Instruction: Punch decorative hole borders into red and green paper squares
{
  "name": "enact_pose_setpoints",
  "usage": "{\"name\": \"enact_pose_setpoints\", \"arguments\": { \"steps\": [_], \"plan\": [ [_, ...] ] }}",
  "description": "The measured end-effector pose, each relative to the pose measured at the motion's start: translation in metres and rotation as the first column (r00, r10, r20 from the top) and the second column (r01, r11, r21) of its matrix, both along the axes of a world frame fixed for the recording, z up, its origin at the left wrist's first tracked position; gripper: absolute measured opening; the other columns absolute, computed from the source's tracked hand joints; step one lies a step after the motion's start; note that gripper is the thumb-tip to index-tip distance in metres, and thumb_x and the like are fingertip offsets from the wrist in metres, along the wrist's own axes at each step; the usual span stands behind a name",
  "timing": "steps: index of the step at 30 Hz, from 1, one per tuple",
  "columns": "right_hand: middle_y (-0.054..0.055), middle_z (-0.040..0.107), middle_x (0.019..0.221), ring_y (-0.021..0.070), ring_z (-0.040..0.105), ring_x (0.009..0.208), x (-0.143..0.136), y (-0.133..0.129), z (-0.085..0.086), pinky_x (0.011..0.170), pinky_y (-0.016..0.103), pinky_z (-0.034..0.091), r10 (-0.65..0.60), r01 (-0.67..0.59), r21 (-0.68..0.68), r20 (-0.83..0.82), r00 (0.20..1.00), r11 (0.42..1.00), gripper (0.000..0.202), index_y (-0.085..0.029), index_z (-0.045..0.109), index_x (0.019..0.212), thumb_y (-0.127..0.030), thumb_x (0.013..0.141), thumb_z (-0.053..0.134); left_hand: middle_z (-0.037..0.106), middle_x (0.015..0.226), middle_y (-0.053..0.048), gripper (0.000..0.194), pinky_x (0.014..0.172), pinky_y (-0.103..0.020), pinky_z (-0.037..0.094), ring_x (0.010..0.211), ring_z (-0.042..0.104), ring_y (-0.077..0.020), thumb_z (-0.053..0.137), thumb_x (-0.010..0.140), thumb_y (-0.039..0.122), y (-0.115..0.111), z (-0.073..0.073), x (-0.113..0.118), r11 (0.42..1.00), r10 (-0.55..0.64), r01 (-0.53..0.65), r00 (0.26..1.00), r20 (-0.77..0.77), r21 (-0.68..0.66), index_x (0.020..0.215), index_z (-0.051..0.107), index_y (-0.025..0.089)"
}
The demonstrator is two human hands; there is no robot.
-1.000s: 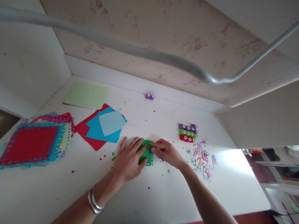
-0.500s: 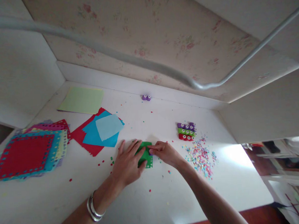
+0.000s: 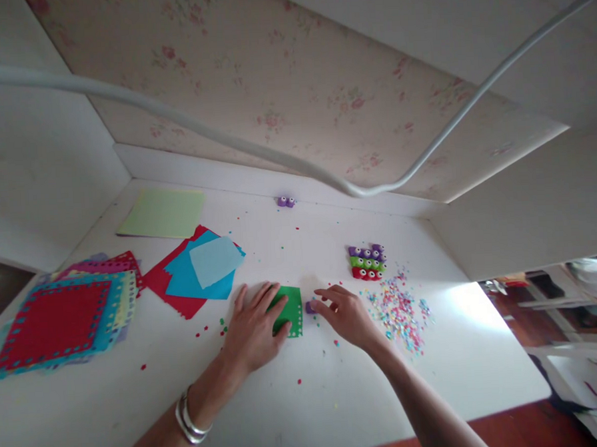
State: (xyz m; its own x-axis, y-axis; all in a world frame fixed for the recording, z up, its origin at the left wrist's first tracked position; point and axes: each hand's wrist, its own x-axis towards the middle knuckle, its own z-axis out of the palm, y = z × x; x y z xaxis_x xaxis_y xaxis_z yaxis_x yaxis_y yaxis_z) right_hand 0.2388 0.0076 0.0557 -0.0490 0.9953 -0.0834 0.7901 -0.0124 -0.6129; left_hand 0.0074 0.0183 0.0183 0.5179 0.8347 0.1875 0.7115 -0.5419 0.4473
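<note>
My left hand lies with spread fingers on a small green sheet of paper, pressing it to the table. Small punched holes run along the right and lower edges of that sheet. Just right of the paper, apart from it, is a small purple craft punch. My right hand has its thumb against this punch, while the index finger is lifted a little above it. The other fingers curl behind and partly hide the grip.
Punches in purple, green and red stand in rows at right, near heaped paper confetti. Two purple punches sit by the wall. Red and blue sheets, pale green paper and a hole-edged stack lie left.
My right hand has drawn the purple punch rightward off the green paper's edge, and its index finger has lifted. My left hand stays on the paper. The camera view has shifted slightly.
</note>
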Motion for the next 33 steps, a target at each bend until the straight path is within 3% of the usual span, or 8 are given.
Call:
{"name": "enact_pose_setpoints", "arguments": {
  "steps": [4,7,11,15,18,22,27,33],
  "plan": [
    [0.005,0.071,0.089,0.0174,0.065,0.069,-0.015,-0.005,-0.001,0.066,0.029,0.048,-0.042,0.037,0.056,0.108,0.993,0.998,0.018,-0.026,0.076,0.095,-0.038,0.089,0.065,0.046,0.149,-0.01,0.041,0.117,-0.059,0.01,0.139,0.038,-0.0303,0.053,0.09,0.036,0.001,-0.002,0.001,1.0,0.017,-0.017,1.0,-0.018,0.017,0.129,0.057,0.025],
    [0.001,0.071,0.075,0.0162,0.064,0.066,-0.013,-0.004,0.006,0.062,0.027,0.045,0.004,-0.002,-0.021,0.09,0.996,1.0,0.015,-0.026,0.076,0.082,-0.032,0.088,0.064,0.046,0.149,-0.011,0.04,0.117,-0.058,0.012,0.139,0.038,-0.0304,0.052,0.091,0.038,0.001,-0.002,0.001,0.999,0.032,-0.031,0.999,-0.027,0.028,0.128,0.058,0.024],
    [-0.002,0.071,0.07,0.0148,0.063,0.064,0.013,0.008,0.017,0.058,0.025,0.045,-0.038,0.001,-0.186,-0.193,0.98,0.983,0.016,-0.025,0.077,0.085,-0.035,0.085,0.064,0.048,0.148,-0.01,0.038,0.117,-0.057,0.015,0.137,0.041,-0.0298,0.052,0.092,0.038,0.002,-0.002,0.001,0.999,0.039,-0.038,0.999,-0.021,0.037,0.126,0.06,0.025],
    [0.005,0.075,0.084,0.0186,0.067,0.071,0.068,0.044,0.022,0.065,0.03,0.052,-0.298,0.29,-0.083,-0.413,0.86,0.953,0.031,-0.019,0.075,0.096,-0.041,0.074,0.073,0.049,0.147,-0.011,0.039,0.116,-0.058,0.017,0.136,0.043,-0.0301,0.053,0.09,0.036,0.002,-0.002,0.001,0.998,0.034,-0.032,0.999,-0.028,0.052,0.127,0.06,0.024],
    [0.007,0.075,0.079,0.0206,0.067,0.066,0.121,0.078,0.024,0.059,0.031,0.05,-0.467,0.494,0.128,-0.19,0.863,0.86,0.04,-0.017,0.074,0.101,-0.046,0.074,0.071,0.049,0.146,-0.01,0.039,0.116,-0.058,0.017,0.136,0.043,-0.0293,0.053,0.091,0.037,0.003,-0.002,0.001,0.998,0.04,-0.039,0.999,-0.028,0.05,0.128,0.06,0.025],
    [0.004,0.077,0.083,0.0224,0.071,0.079,0.17,0.109,0.024,0.069,0.029,0.051,-0.368,0.309,0.226,0.301,0.88,0.924,0.031,-0.022,0.076,0.097,-0.045,0.081,0.061,0.049,0.146,-0.011,0.039,0.116,-0.058,0.016,0.135,0.043,-0.0292,0.053,0.091,0.037,0.003,-0.003,0.001,0.998,0.041,-0.04,0.999,-0.022,0.054,0.128,0.059,0.025],
    [0.004,0.077,0.095,0.0237,0.07,0.089,0.185,0.121,0.012,0.078,0.03,0.049,-0.192,0.133,0.16,0.449,0.872,0.978,0.021,-0.025,0.077,0.09,-0.033,0.082,0.059,0.047,0.148,-0.011,0.041,0.115,-0.059,0.015,0.136,0.041,-0.03,0.054,0.09,0.036,0.003,-0.005,0.0,0.998,0.025,-0.024,0.999,-0.026,0.05,0.129,0.058,0.024],
    [0.005,0.076,0.098,0.0241,0.07,0.092,0.19,0.12,0.004,0.083,0.033,0.05,-0.115,0.059,0.121,0.532,0.839,0.991,0.023,-0.025,0.077,0.091,-0.026,0.085,0.055,0.048,0.147,-0.011,0.041,0.115,-0.058,0.015,0.136,0.042,-0.0293,0.053,0.091,0.038,0.003,-0.005,-0.001,0.999,0.031,-0.03,1.0,-0.008,0.042,0.13,0.058,0.024]
  ]
}}
